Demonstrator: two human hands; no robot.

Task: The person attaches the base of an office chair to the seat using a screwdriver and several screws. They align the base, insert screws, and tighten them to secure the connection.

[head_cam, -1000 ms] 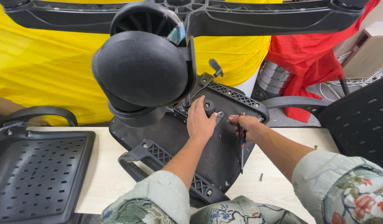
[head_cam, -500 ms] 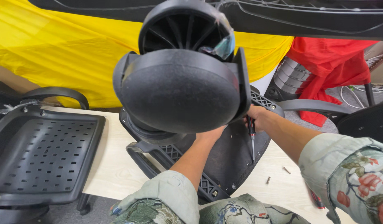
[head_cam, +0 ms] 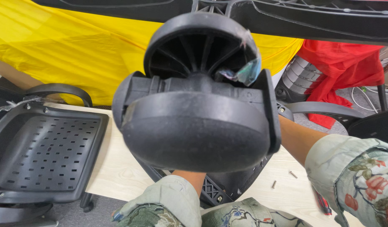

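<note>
A large black caster wheel (head_cam: 194,134) on a chair base (head_cam: 311,17) hangs close to the camera and fills the middle of the view. Both of my hands are hidden behind it. My left forearm (head_cam: 189,175) comes out of a floral sleeve and goes up under the wheel. From the right, my right forearm (head_cam: 299,138) reaches behind it. Below the wheel shows the edge of a black ribbed chair seat plate (head_cam: 227,185), lying on a pale wooden table (head_cam: 114,168).
A black perforated seat pan (head_cam: 47,151) with a curved armrest (head_cam: 59,89) lies at the left. Two small screws (head_cam: 293,174) and a red-handled tool (head_cam: 322,201) lie on the table at the right. Yellow cloth (head_cam: 76,50) and red cloth (head_cam: 341,71) hang behind.
The view has moved closer to the caster wheel, which now covers both hands and most of the seat plate. A second ago both hands rested on that plate, the right holding a thin tool.
</note>
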